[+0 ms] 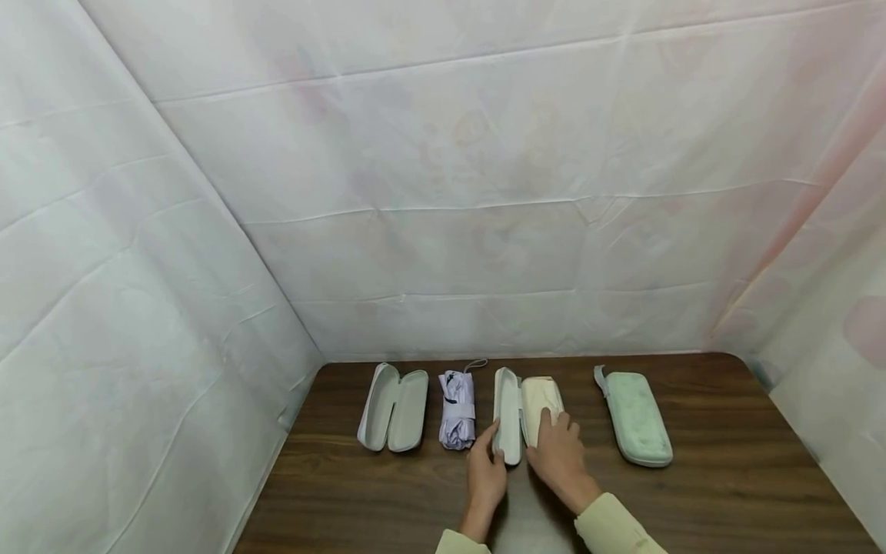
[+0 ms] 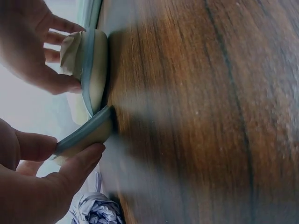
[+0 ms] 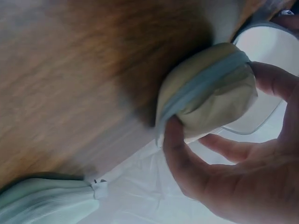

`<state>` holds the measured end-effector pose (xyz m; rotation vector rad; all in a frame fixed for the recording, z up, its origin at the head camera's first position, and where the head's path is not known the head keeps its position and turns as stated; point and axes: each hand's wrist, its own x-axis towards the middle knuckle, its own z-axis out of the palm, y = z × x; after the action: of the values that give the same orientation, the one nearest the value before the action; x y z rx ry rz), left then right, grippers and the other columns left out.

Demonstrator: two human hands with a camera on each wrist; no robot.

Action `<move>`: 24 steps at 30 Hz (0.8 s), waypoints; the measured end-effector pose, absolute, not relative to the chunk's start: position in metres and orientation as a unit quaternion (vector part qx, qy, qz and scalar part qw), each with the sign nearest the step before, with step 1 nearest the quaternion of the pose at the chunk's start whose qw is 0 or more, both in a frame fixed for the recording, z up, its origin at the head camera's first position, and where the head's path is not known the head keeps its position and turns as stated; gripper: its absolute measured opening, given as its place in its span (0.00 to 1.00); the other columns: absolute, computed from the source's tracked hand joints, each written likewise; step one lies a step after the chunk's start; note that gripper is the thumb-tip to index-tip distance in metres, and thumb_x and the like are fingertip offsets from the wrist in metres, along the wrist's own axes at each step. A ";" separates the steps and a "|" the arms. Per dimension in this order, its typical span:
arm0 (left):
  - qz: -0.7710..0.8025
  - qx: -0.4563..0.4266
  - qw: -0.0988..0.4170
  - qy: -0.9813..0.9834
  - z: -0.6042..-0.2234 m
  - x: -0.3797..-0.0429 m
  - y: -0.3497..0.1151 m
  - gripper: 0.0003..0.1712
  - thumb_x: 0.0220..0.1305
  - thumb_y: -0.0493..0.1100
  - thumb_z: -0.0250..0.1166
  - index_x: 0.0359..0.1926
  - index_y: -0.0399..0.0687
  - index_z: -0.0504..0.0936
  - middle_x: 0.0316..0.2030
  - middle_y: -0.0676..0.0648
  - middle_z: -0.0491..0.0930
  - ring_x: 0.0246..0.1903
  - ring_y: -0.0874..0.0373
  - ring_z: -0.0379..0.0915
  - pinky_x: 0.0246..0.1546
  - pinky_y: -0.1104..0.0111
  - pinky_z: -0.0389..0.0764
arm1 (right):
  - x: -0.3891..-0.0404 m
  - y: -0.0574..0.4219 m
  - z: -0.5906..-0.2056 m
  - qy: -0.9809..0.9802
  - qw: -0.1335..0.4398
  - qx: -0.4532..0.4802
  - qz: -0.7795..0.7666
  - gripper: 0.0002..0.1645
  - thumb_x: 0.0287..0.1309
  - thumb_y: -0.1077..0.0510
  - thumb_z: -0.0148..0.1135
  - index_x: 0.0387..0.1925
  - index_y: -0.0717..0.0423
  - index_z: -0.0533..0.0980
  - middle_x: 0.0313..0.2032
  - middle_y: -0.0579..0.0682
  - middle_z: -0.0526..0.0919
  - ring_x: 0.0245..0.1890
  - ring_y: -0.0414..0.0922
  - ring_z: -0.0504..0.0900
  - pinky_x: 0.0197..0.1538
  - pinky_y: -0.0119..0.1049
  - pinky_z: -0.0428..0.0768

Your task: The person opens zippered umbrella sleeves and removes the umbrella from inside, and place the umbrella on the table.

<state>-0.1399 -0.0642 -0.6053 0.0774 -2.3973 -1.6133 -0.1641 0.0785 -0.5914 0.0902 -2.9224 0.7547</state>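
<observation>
While the lid (image 1: 508, 419) is pinched by the left hand (image 1: 487, 471), the bundle (image 1: 540, 400), nearly parallel just rightward, is clasped by the right hand (image 1: 562, 459)'s fingers.

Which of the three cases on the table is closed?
The green case at the far right. The leftmost case and the middle case both lie spread open.
</observation>
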 end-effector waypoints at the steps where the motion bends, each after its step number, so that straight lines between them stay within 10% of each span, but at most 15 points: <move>1: -0.554 0.025 0.126 -0.823 -0.605 -0.140 -0.064 0.31 0.60 0.17 0.62 0.64 0.34 0.82 0.61 0.34 0.83 0.64 0.37 0.77 0.64 0.45 0.76 | -0.165 0.078 -0.590 -0.965 0.058 0.029 0.253 0.43 0.51 0.60 0.79 0.62 0.77 0.68 0.49 0.78 0.70 0.45 0.73 0.75 0.31 0.59 0.81; 12: -0.555 0.019 0.130 -0.821 -0.606 -0.138 -0.065 0.31 0.59 0.15 0.60 0.64 0.32 0.81 0.61 0.33 0.82 0.64 0.37 0.76 0.63 0.46 0.77 | -0.175 0.080 -0.583 -0.957 0.001 0.006 0.291 0.40 0.48 0.65 0.72 0.61 0.77 0.68 0.50 0.79 0.68 0.46 0.74 0.73 0.35 0.63 0.81; 24: -0.540 0.012 0.154 -0.827 -0.606 -0.135 -0.061 0.32 0.57 0.17 0.64 0.63 0.35 0.83 0.55 0.36 0.85 0.59 0.40 0.80 0.60 0.50 0.80 | -0.177 0.068 -0.594 -0.976 0.061 0.009 0.208 0.45 0.47 0.59 0.84 0.57 0.78 0.67 0.44 0.77 0.71 0.38 0.70 0.77 0.28 0.58 0.83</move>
<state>-0.1355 -0.0607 -0.6055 0.0349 -2.3723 -1.5478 -0.1772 0.0678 -0.5937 0.0259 -2.9542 0.6280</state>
